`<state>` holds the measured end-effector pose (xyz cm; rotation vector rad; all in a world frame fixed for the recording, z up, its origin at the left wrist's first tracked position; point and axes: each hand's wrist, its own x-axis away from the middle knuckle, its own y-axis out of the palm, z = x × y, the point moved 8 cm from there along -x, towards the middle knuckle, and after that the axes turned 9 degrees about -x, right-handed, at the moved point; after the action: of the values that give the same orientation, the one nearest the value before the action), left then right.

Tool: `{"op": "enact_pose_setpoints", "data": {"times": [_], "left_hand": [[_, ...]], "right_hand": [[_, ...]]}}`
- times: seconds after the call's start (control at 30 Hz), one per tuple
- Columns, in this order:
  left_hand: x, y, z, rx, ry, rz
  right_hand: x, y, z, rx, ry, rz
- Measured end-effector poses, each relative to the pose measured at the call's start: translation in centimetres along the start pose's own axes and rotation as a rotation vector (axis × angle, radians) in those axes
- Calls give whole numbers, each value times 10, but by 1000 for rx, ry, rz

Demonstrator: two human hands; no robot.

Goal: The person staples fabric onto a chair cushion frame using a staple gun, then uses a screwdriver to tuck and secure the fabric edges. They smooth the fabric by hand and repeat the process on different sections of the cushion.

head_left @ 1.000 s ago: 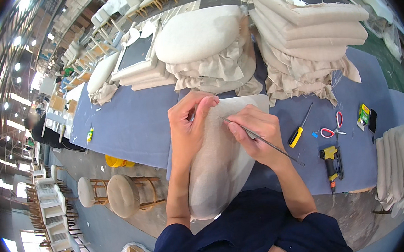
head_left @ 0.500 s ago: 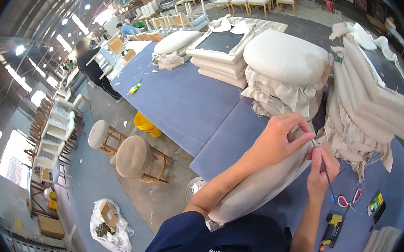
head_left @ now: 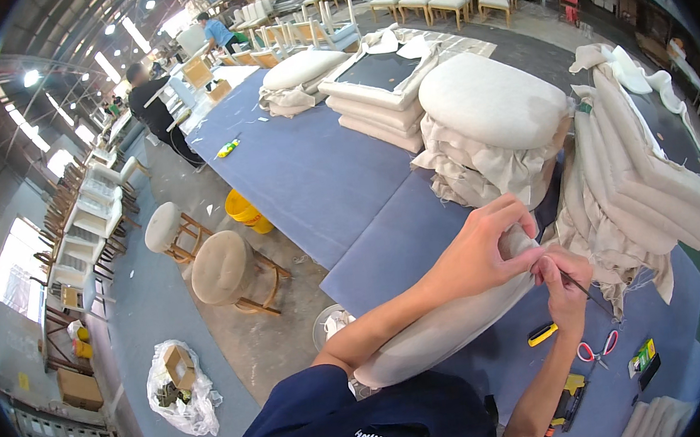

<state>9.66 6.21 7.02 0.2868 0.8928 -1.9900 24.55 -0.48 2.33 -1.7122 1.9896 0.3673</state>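
Observation:
A light beige upholstered cushion point(head_left: 436, 340) lies on edge across my front, over the blue table point(head_left: 313, 180). My left hand point(head_left: 485, 244) curls over its far right end, with fabric showing between thumb and fingers. Close against the left thumb, my right hand point(head_left: 565, 279) is closed round a thin dark rod point(head_left: 594, 297), which sticks out toward the lower right. What lies between the fingertips is hidden. Below the right hand are a yellow utility knife point(head_left: 542, 335) and red-and-white scissors point(head_left: 599, 348). A yellow-and-black tool point(head_left: 570, 399) lies partly behind my right forearm.
Rounded cushions point(head_left: 494, 102) are stacked ahead, with a leaning cushion stack point(head_left: 640, 151) at right. A small yellow-green pack point(head_left: 642, 356) lies right of the scissors. Left on the floor stand stools point(head_left: 225, 267), a yellow bucket point(head_left: 248, 212) and a plastic bag point(head_left: 184, 391). A person point(head_left: 159, 106) stands far left.
My right hand has come up against the left thumb. The rod has swung from pointing nearly straight down to pointing lower right. The utility knife now shows beside the right wrist.

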Motion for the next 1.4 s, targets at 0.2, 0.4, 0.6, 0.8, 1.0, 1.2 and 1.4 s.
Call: {"op": "enact_pose_setpoints", "data": {"times": [0.2, 0.4, 0.6, 0.8, 1.0, 1.2, 1.4], "left_hand": [[-4, 8, -1, 40, -13, 26], [-4, 13, 5, -6, 26, 30], [-1, 8, -12, 41, -67, -52], [-27, 31, -55, 643, -51, -304], [-51, 47, -70, 619, -48, -255], [-58, 73, -54, 467, -56, -295], [-53, 78, -40, 493, -68, -308]], "right_hand": [[18, 6, -12, 369, -325, 313], [28, 11, -15, 617, -465, 379], [35, 6, -23, 423, -308, 302], [85, -20, 25, 314, -3, 349], [181, -50, 99, 332, 432, 502], [199, -59, 108, 231, 425, 570], [214, -62, 129, 165, 536, 512]]}}
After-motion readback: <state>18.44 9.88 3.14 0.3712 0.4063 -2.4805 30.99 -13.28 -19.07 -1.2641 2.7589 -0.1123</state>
